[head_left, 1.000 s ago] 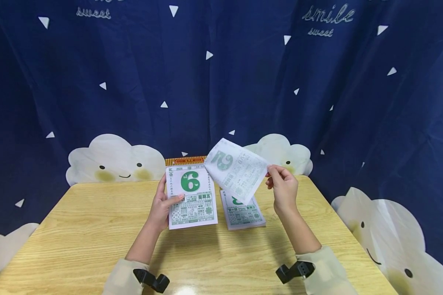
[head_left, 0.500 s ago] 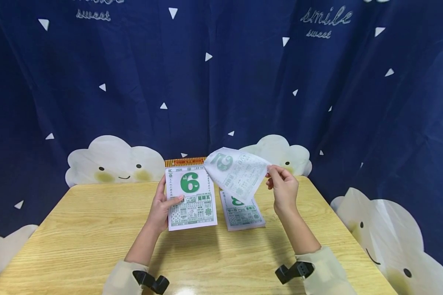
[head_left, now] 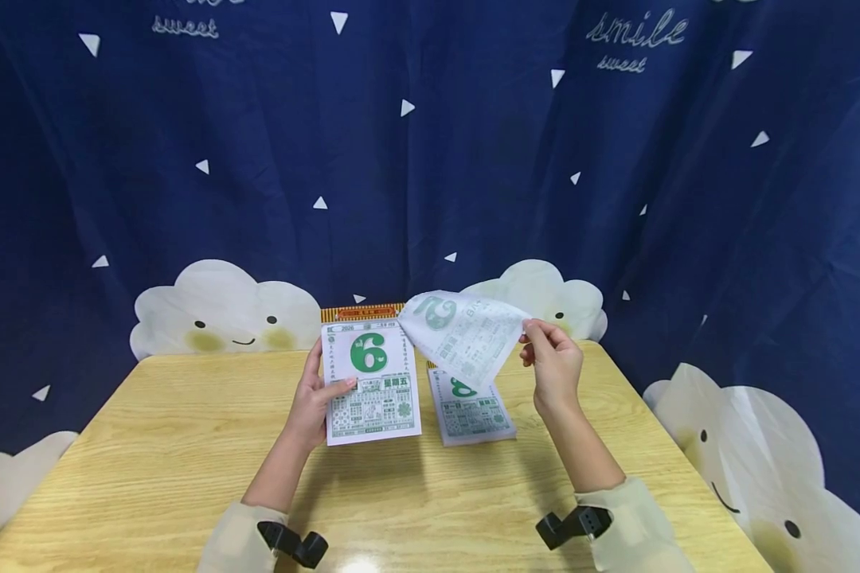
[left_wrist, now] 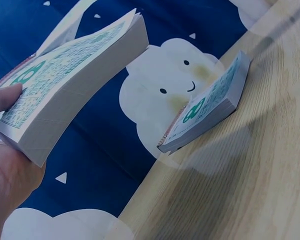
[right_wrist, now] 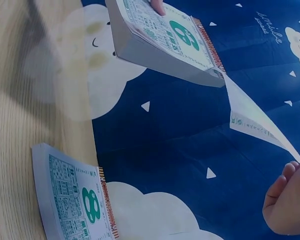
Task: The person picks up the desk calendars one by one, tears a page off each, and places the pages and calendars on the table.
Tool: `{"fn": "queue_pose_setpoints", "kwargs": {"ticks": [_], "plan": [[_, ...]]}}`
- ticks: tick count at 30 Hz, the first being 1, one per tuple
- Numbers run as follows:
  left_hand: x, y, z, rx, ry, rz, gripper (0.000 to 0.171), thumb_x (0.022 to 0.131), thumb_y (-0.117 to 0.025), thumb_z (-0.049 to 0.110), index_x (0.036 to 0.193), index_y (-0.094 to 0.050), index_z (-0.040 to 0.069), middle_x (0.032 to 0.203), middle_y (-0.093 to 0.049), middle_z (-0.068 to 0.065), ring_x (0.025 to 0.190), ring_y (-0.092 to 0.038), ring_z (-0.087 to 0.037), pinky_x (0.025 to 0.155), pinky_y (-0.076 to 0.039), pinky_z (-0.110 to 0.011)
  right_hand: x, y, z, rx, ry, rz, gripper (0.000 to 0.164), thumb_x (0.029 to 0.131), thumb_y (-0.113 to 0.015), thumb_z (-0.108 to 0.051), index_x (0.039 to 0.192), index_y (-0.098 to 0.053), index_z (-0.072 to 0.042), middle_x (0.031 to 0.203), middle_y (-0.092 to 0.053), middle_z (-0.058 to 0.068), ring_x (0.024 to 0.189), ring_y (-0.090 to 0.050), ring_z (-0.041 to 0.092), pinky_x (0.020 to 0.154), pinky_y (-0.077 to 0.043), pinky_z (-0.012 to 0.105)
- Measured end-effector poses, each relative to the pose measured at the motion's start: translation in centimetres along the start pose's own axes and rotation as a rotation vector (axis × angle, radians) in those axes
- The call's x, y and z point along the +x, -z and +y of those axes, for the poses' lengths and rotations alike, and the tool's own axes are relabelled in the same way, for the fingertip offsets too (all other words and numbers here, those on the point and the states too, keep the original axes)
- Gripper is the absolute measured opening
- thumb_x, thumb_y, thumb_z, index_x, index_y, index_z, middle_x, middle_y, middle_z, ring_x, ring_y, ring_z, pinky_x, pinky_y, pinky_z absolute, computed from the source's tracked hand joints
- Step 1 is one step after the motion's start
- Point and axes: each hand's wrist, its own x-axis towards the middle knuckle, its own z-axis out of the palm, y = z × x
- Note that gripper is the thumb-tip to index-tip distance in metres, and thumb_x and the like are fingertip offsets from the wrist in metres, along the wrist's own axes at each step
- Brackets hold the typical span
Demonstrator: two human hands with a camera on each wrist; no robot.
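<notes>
My left hand (head_left: 311, 406) grips a thick tear-off calendar (head_left: 373, 414) by its left side, thumb across the front, which shows a green 6. The pad is held up off the table. With thumb and fingertips, my right hand (head_left: 557, 366) pinches the edge of a thin calendar page (head_left: 466, 330), whose back shows a reversed green 5. In the right wrist view this page (right_wrist: 255, 117) narrows to the pad's top corner and meets it there. A second calendar pad (head_left: 476, 418), with a green 8, lies on the table between the hands, partly covered by the page.
The wooden table (head_left: 186, 446) has its far edge against a dark blue curtain (head_left: 473, 143) with white triangles and cloud shapes. Each sleeve carries a black wrist-worn device, one on the left (head_left: 294, 544) and one on the right (head_left: 573, 525).
The pinched page has sagged and curved, its upper edge now lower. My right hand has shifted very slightly right. The left hand and its calendar have hardly moved.
</notes>
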Motion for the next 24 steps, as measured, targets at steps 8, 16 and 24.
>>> {"fn": "queue_pose_setpoints", "kwargs": {"ticks": [8, 16, 24], "plan": [[0.01, 0.16, -0.03, -0.008, 0.009, 0.019, 0.083, 0.088, -0.047, -0.010, 0.149, -0.009, 0.032, 0.106, -0.067, 0.010, 0.084, -0.070, -0.013, 0.072, -0.060, -0.031, 0.11, 0.10, 0.20, -0.020, -0.001, 0.002, 0.016, 0.087, -0.062, -0.010, 0.072, -0.064, -0.015, 0.062, -0.060, -0.003, 0.049, -0.050, 0.005, 0.045, -0.042, 0.014], [0.09, 0.27, -0.01, 0.001, 0.007, 0.021, 0.083, 0.088, -0.048, -0.010, 0.148, -0.011, 0.032, 0.107, -0.067, 0.010, 0.085, -0.070, -0.013, 0.072, -0.059, -0.031, 0.22, 0.20, 0.20, 0.003, -0.001, 0.014, 0.014, 0.087, -0.063, -0.009, 0.074, -0.064, -0.013, 0.062, -0.061, -0.001, 0.048, -0.050, 0.005, 0.044, -0.042, 0.014], [0.07, 0.32, -0.11, -0.005, 0.006, 0.015, 0.083, 0.088, -0.047, -0.011, 0.149, -0.009, 0.031, 0.106, -0.067, 0.010, 0.084, -0.070, -0.013, 0.072, -0.060, -0.031, 0.42, 0.34, 0.07, 0.015, -0.004, 0.037, 0.017, 0.088, -0.061, -0.009, 0.072, -0.064, -0.015, 0.060, -0.060, -0.004, 0.047, -0.050, 0.005, 0.044, -0.042, 0.014]]}}
